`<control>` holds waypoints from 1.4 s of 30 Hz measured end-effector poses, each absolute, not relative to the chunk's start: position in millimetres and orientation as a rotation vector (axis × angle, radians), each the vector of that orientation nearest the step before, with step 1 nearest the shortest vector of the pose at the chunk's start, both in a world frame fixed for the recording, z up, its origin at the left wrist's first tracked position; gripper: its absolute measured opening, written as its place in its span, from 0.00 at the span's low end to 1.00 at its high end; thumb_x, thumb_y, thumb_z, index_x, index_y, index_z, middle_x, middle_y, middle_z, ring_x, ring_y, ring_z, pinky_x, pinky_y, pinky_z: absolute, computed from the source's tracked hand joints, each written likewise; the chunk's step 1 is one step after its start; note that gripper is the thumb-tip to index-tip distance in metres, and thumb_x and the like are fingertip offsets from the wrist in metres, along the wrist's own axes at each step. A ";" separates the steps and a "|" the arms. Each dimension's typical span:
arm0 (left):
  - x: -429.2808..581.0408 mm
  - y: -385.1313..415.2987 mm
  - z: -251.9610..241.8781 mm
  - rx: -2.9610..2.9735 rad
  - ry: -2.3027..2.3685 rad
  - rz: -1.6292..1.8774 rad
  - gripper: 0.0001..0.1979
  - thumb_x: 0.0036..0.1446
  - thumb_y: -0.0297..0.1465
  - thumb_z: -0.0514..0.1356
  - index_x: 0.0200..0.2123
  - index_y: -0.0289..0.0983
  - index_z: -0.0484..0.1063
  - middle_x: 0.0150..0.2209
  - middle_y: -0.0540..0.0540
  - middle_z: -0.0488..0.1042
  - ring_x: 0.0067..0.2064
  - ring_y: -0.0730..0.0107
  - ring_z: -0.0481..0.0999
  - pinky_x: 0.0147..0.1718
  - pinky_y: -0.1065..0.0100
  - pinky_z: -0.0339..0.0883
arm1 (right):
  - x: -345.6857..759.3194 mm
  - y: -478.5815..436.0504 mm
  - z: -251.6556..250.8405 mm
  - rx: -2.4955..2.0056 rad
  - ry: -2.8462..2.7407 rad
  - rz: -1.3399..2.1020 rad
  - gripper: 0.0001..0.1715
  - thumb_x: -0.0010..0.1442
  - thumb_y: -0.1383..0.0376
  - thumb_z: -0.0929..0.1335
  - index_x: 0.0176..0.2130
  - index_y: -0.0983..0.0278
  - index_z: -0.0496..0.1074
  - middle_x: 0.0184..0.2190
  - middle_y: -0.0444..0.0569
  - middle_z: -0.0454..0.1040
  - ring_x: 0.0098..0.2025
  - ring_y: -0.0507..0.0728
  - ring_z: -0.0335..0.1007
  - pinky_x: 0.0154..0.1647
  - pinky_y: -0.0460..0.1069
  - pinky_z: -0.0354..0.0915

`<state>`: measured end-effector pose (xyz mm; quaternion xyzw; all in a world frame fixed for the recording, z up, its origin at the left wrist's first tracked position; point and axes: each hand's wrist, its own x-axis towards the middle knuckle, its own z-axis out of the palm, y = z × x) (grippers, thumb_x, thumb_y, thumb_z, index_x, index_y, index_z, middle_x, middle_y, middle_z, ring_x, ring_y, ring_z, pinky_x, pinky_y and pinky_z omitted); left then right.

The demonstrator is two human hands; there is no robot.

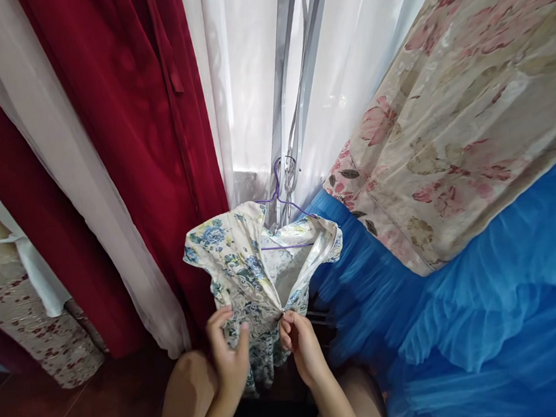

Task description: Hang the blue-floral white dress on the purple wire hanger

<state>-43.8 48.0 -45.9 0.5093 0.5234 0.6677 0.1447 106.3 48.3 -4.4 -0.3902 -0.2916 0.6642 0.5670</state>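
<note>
A small white dress with blue and yellow flowers (234, 262) hangs on a purple wire hanger (277, 196) in front of me. Its front lies parted in a V from the neck down to a closure near the waist. At the bottom of that V, my right hand (301, 343) pinches what looks like a zipper pull, though the fingertips mostly cover it. My left hand (229, 351) is beside the dress's left edge, thumb and fingers apart, with nothing visible between them. Whether its fingertips touch the fabric, I cannot tell.
Red curtain-like cloth (143, 116) and pale fabric hang to the left. Grey ribbons (285, 74) drop behind the hanger over white cloth. At right hang a floral fabric (446, 158) and blue ruffled tulle (481, 321). My knees flank the dress above a dark tiled floor (83, 413).
</note>
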 end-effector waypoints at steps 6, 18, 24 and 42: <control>0.4 50.5 -36.4 1.663 1.313 1.468 0.10 0.62 0.29 0.58 0.47 0.38 0.70 0.45 0.41 0.76 0.50 0.59 0.76 0.50 0.60 0.69 | 106.2 34.2 3.7 -1.034 -0.807 1.489 0.18 0.55 0.58 0.66 0.19 0.62 0.63 0.12 0.39 0.60 0.16 0.48 0.50 0.21 0.46 0.44; 6.8 53.3 -30.7 1.850 1.170 1.339 0.05 0.60 0.23 0.56 0.36 0.39 0.67 0.34 0.49 0.71 0.37 0.68 0.72 0.40 0.69 0.65 | 113.1 18.9 -0.1 -1.113 -0.906 1.315 0.21 0.61 0.53 0.67 0.22 0.62 0.66 0.10 0.37 0.58 0.14 0.48 0.47 0.20 0.47 0.45; 5.4 52.3 -28.3 1.882 1.117 1.367 0.05 0.61 0.23 0.57 0.34 0.38 0.67 0.34 0.48 0.69 0.37 0.68 0.71 0.40 0.69 0.65 | 104.8 12.8 -9.6 -1.130 -0.794 1.267 0.22 0.62 0.52 0.66 0.24 0.63 0.67 0.10 0.36 0.57 0.15 0.48 0.46 0.20 0.46 0.46; -7.7 54.2 -33.5 1.828 1.131 1.348 0.06 0.64 0.28 0.54 0.36 0.39 0.70 0.33 0.47 0.74 0.37 0.65 0.75 0.39 0.69 0.69 | 105.0 49.2 18.3 -1.117 -0.842 1.397 0.26 0.56 0.47 0.70 0.21 0.65 0.71 0.08 0.39 0.61 0.12 0.45 0.43 0.17 0.45 0.40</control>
